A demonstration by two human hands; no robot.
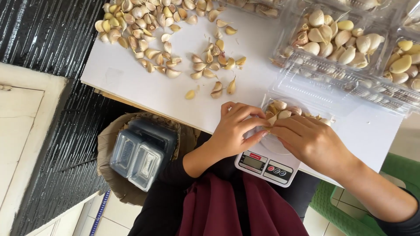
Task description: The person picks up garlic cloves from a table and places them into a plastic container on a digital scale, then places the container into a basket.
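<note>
My left hand [234, 129] and my right hand [308, 140] meet over a clear plastic container [302, 102] that sits on a small white kitchen scale [267, 164]. The container holds several garlic cloves [282, 109]. Both hands touch the cloves at the container's near side, and fingertips of both pinch a clove between them. A large loose pile of garlic cloves [144, 26] lies on the white table [131, 83] at the far left, with scattered cloves [214, 61] trailing toward the middle.
Clear plastic boxes filled with cloves [337, 39] stand at the back right, another [404, 65] at the far right edge. A stack of empty clear boxes [142, 153] rests in a basket below the table's left edge. A green plastic chair [350, 209] is under me.
</note>
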